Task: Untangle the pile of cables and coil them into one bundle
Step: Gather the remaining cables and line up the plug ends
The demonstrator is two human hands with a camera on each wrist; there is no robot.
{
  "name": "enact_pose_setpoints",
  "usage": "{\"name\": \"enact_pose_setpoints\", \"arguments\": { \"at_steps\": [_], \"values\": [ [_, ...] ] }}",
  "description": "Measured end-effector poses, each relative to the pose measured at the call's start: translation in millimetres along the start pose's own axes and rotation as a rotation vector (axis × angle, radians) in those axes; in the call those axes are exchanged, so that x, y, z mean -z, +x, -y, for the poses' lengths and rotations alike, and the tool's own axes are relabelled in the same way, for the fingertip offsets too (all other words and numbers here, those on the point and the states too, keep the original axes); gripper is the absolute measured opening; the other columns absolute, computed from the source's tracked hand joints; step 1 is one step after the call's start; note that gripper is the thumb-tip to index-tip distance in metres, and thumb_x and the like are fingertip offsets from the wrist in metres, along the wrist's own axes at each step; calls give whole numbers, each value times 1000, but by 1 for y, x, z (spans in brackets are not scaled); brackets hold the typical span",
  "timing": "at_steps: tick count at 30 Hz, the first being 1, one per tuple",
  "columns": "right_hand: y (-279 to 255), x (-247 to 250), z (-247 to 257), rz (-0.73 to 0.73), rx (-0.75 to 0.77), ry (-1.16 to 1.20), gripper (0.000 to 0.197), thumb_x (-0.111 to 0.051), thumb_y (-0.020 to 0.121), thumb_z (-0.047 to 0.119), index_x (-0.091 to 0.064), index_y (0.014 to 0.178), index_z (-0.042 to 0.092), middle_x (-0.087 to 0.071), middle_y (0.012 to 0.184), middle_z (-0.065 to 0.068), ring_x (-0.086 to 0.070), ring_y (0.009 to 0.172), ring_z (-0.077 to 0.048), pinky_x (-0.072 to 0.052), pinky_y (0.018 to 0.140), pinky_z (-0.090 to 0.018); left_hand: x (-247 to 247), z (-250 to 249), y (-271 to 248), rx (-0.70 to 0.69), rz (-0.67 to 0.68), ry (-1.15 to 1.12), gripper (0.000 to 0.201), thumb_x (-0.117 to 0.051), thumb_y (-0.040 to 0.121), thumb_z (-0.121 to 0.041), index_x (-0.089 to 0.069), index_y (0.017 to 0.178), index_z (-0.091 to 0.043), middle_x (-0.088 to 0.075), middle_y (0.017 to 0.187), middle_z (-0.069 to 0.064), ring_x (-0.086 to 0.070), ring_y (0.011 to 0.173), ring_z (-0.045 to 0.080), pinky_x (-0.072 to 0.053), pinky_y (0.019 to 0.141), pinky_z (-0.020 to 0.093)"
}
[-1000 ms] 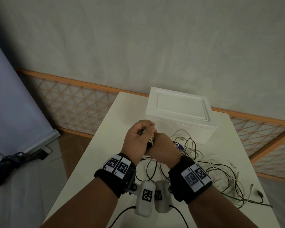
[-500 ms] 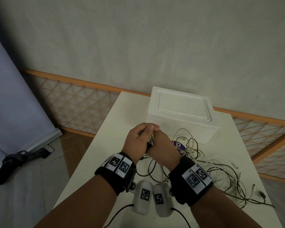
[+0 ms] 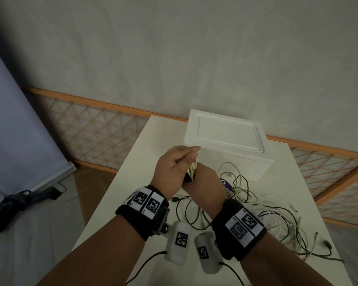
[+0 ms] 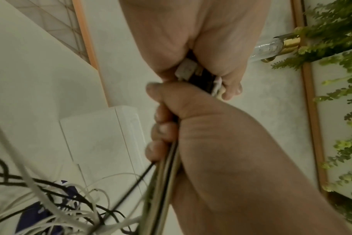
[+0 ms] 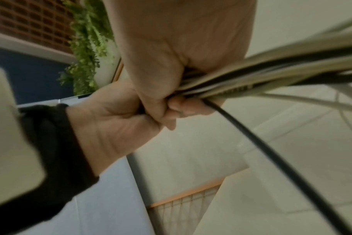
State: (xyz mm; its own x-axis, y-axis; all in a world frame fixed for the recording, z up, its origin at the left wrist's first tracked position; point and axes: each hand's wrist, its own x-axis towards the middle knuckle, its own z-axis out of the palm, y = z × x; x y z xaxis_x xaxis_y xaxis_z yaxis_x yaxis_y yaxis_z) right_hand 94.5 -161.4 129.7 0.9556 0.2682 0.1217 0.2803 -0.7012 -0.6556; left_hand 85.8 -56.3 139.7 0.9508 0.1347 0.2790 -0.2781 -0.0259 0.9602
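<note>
Hands (image 3: 186, 174) grip cables (image 3: 191, 171); white box (image 3: 227, 141) just behind.

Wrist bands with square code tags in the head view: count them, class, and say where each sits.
2. One band wraps the left wrist, the other band wraps the right wrist, both over the table. None seems hidden.

**Banded wrists, bare forearms**

Both forearms were bare. Each wrist wore a broad black band: the left band (image 3: 143, 211) and the right band (image 3: 239, 228) each carried a white panel printed with two square black-and-white coded markers. Under each wrist hung a rounded white camera pod (image 3: 179, 244) bearing one marker, with a thin black lead (image 3: 145, 267) trailing toward the near edge.
</note>
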Motion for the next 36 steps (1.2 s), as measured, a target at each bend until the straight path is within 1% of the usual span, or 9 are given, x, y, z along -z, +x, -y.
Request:
{"name": "enact_pose_setpoints", "arguments": {
  "at_steps": [5,9,15,21,23,26,29,34,36],
  "values": [
    [1,6,-4,17,3,-232,13,-52,88,23,-52,92,10,-55,74,1,-55,68,-19,-42,58,-30,7,-1,5,368,131,-166,20,-57,94,-29,-75,103,-28,-71,113,-4,-63,109,9,-46,102,36],
    [-2,5,-1,26,57,-384,18,-47,92,25,-49,103,11,-58,85,-3,-54,72,-19,-38,60,-29,2,-7,11,651,17,-389,33,-51,96,-37,-72,102,-13,-67,113,6,-63,95,18,-48,84,31],
    [1,1,6,36,42,-309,31,-50,89,17,-48,117,7,-61,85,-4,-58,75,-20,-42,60,-28,-6,-2,6,440,-36,-53,34,-45,97,-21,-74,83,-12,-70,86,4,-61,77,14,-45,68,28],
    [3,1,10,26,29,-170,33,-51,87,14,-48,119,6,-52,75,3,-51,64,-13,-36,54,-22,-9,-4,1,235,-34,170,32,-37,102,-25,-66,95,-14,-64,86,-1,-56,71,3,-45,68,13],
    [5,1,7,19,34,-125,25,-53,86,14,-54,111,7,-53,70,7,-51,60,-10,-36,50,-19,-10,-5,-2,196,-18,179,32,-37,102,-26,-64,96,-10,-61,80,-3,-53,63,-2,-42,64,10],
    [8,6,6,43,49,-122,14,-51,87,11,-63,90,4,-63,75,-7,-60,69,-22,-48,58,-32,-12,-3,-8,165,-23,177,30,-42,100,-28,-65,98,-8,-59,75,-7,-54,65,-7,-42,63,7],
    [9,10,7,152,86,-264,16,-48,87,8,-63,85,1,-63,78,-14,-57,70,-25,-41,59,-30,-14,0,-13,157,-37,149,30,-49,98,-29,-65,93,-5,-58,72,-7,-54,64,-6,-42,62,7],
    [9,9,7,168,106,-345,14,-45,88,11,-51,76,15,-53,68,0,-48,62,-15,-36,54,-28,-14,-4,-14,149,-49,145,38,-56,83,-54,-60,73,-18,-56,66,-8,-50,61,0,-41,60,12],
    [10,7,10,206,122,-442,12,-43,89,13,-52,80,14,-50,69,0,-44,61,-15,-31,52,-25,-13,1,-10,177,-106,137,38,-53,92,-45,-64,77,-12,-66,75,-1,-58,68,4,-46,65,17]
  ]
}}
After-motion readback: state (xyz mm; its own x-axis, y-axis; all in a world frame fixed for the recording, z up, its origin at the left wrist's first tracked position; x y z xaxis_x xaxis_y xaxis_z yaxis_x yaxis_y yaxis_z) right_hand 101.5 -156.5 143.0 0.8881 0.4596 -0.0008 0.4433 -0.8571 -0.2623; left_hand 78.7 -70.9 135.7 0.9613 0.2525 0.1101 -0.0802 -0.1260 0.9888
